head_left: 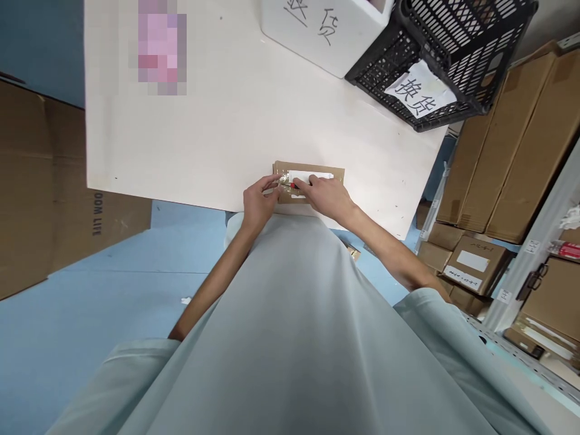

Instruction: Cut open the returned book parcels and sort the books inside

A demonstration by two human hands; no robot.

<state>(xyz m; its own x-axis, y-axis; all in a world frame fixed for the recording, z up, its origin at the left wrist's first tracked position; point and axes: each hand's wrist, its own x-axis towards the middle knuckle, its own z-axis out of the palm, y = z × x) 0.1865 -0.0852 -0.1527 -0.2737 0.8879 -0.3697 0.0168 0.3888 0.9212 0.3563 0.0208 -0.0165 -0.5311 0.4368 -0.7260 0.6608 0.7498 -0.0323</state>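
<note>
A flat brown cardboard package (310,167) with a white label (322,175) lies at the table's front edge. Shiny clear tape (284,179) catches the light at its left end. My left hand (260,199) pinches at that taped end, thumb and fingers close together. My right hand (330,196) rests over the label and grips a small knife (293,185) with a red and black handle. Its thin tip points left, toward my left fingertips, at the tape. The fingers hide most of the handle and part of the label.
The white table (199,133) carries a white bin (317,36) with handwriting and, beside it, a black plastic crate (417,78) with a paper sign. A blurred pink item (161,48) is at the back left. Shelved cartons (516,139) stand right; a large carton (63,187) stands left.
</note>
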